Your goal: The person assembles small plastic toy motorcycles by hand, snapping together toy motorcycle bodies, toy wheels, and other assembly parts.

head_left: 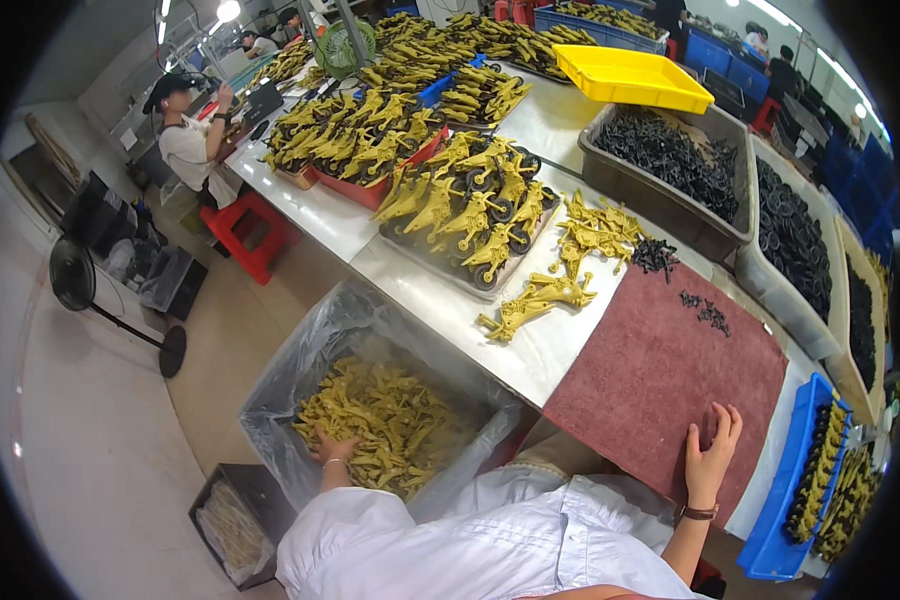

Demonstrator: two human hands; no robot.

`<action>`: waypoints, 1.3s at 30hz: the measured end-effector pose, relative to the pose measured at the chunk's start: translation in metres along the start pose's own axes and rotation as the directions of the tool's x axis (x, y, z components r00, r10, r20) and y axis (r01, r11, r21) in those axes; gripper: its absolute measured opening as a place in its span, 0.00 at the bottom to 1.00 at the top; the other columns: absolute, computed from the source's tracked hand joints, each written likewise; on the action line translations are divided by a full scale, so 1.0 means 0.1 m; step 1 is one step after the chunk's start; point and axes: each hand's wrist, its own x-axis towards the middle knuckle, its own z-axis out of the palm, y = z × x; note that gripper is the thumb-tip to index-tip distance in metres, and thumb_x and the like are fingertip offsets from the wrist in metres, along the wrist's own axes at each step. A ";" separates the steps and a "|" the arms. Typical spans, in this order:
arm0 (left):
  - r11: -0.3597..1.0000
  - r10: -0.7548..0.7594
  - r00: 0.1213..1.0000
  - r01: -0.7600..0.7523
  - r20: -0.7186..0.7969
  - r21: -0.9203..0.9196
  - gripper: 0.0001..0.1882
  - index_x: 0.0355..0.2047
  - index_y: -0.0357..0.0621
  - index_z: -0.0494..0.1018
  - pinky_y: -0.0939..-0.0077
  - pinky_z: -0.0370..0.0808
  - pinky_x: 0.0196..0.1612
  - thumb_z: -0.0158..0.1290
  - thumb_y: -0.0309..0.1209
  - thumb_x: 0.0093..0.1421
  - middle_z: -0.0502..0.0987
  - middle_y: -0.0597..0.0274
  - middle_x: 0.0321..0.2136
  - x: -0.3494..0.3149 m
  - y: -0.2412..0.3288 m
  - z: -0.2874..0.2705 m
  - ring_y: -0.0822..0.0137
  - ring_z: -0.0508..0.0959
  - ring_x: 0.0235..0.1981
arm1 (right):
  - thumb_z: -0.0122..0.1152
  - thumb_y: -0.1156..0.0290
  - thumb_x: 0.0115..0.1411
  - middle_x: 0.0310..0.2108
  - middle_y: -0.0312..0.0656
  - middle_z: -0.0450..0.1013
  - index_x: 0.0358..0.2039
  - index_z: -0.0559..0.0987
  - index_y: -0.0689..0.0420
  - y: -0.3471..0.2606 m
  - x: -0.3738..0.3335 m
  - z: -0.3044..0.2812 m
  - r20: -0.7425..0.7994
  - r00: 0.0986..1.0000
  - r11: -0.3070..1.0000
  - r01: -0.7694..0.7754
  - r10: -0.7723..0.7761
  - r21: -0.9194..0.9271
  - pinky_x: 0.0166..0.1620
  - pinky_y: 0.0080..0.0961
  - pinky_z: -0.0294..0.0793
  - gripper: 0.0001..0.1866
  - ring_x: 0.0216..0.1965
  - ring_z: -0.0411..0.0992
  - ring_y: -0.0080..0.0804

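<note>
My left hand (336, 449) reaches down into a plastic-lined bin (315, 315) beside the table, its spread fingers touching the heap of loose yellow plastic parts (380, 415). These look like toy motorcycle body pieces. My right hand (712, 455) rests with fingers apart at the right side of a dark red mat (670, 370) and holds nothing. Small black pieces (708, 312) lie on the mat, and another black cluster (654, 255) sits at its far left corner. Yellow frame pieces (540, 302) lie on the white table left of the mat.
A tray of yellow toy motorcycles with black wheels (465, 215) stands farther left. Grey tubs of black parts (675, 160) line the far right, with a yellow tray (635, 78) above one. A blue tray (785, 535) is at right. A person (185, 140) works at the far left.
</note>
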 end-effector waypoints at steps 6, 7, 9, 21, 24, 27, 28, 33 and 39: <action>0.973 0.208 0.978 -0.210 0.030 0.095 0.61 0.67 0.55 0.51 0.57 0.46 0.68 0.70 0.51 0.34 0.61 0.44 0.62 0.06 -0.07 0.17 0.47 0.55 0.66 | 0.60 0.75 0.56 0.55 0.55 0.62 0.49 0.73 0.62 0.07 -0.02 0.13 -0.129 0.988 0.996 0.085 -0.089 -0.032 0.56 0.39 0.67 0.19 0.56 0.64 0.53; 0.945 0.310 0.946 -0.318 0.095 0.075 0.62 0.67 0.54 0.51 0.56 0.46 0.68 0.70 0.53 0.32 0.63 0.44 0.60 0.12 -0.13 0.13 0.47 0.58 0.64 | 0.60 0.74 0.57 0.55 0.54 0.63 0.48 0.73 0.62 0.04 0.00 0.17 -0.139 0.985 0.995 0.100 -0.103 -0.030 0.56 0.39 0.68 0.18 0.55 0.65 0.52; 0.887 0.430 0.873 -0.359 0.232 -0.290 0.66 0.67 0.52 0.47 0.56 0.64 0.60 0.75 0.43 0.31 0.66 0.45 0.58 0.63 -0.55 0.21 0.51 0.68 0.58 | 0.60 0.73 0.57 0.55 0.54 0.63 0.48 0.74 0.62 0.03 0.08 0.19 -0.069 0.990 0.993 0.118 -0.119 -0.022 0.55 0.39 0.68 0.17 0.55 0.66 0.51; 0.824 0.541 0.728 -0.559 0.420 -0.092 0.66 0.67 0.69 0.49 0.49 0.47 0.67 0.74 0.55 0.27 0.55 0.39 0.64 0.16 -0.06 0.14 0.41 0.55 0.65 | 0.61 0.62 0.61 0.49 0.41 0.71 0.46 0.80 0.55 0.25 0.07 0.21 -0.074 0.989 0.965 0.109 -0.130 -0.239 0.43 0.25 0.72 0.16 0.47 0.72 0.31; 0.828 0.495 0.804 -0.552 0.329 0.104 0.66 0.67 0.73 0.49 0.44 0.47 0.66 0.73 0.57 0.27 0.50 0.35 0.65 -0.16 -0.11 0.06 0.36 0.48 0.66 | 0.61 0.61 0.61 0.49 0.42 0.71 0.46 0.80 0.55 0.28 0.04 0.28 -0.061 0.986 0.968 0.139 -0.155 -0.209 0.44 0.26 0.73 0.16 0.47 0.72 0.31; 0.898 0.426 0.859 -0.439 0.285 -0.018 0.67 0.67 0.72 0.47 0.42 0.49 0.65 0.72 0.59 0.27 0.47 0.33 0.65 -0.18 0.15 0.19 0.33 0.43 0.67 | 0.61 0.61 0.61 0.49 0.43 0.72 0.46 0.80 0.56 0.36 0.08 0.18 -0.065 0.959 0.911 0.238 -0.275 -0.337 0.44 0.29 0.74 0.16 0.48 0.72 0.34; 0.903 0.428 0.865 -0.424 0.260 -0.076 0.68 0.67 0.72 0.46 0.42 0.51 0.65 0.72 0.59 0.27 0.47 0.33 0.65 -0.14 0.19 0.19 0.33 0.44 0.67 | 0.61 0.61 0.61 0.48 0.44 0.72 0.46 0.80 0.56 0.36 0.09 0.19 -0.062 0.959 0.914 0.242 -0.275 -0.325 0.45 0.29 0.74 0.16 0.48 0.72 0.35; 0.910 0.381 0.884 -0.411 0.272 0.061 0.66 0.67 0.68 0.48 0.44 0.51 0.65 0.72 0.59 0.28 0.48 0.34 0.65 -0.11 0.31 0.25 0.33 0.49 0.65 | 0.60 0.62 0.61 0.48 0.43 0.72 0.45 0.80 0.57 0.32 0.08 0.19 -0.072 0.958 0.913 0.239 -0.277 -0.331 0.43 0.28 0.74 0.16 0.48 0.72 0.35; 0.854 0.420 0.843 -0.492 0.337 0.166 0.61 0.67 0.71 0.48 0.48 0.54 0.65 0.73 0.44 0.34 0.44 0.35 0.66 -0.28 0.33 0.08 0.35 0.50 0.66 | 0.61 0.62 0.61 0.48 0.42 0.72 0.45 0.80 0.55 0.26 0.06 0.24 -0.087 0.976 0.949 0.171 -0.201 -0.265 0.37 0.23 0.74 0.15 0.46 0.72 0.31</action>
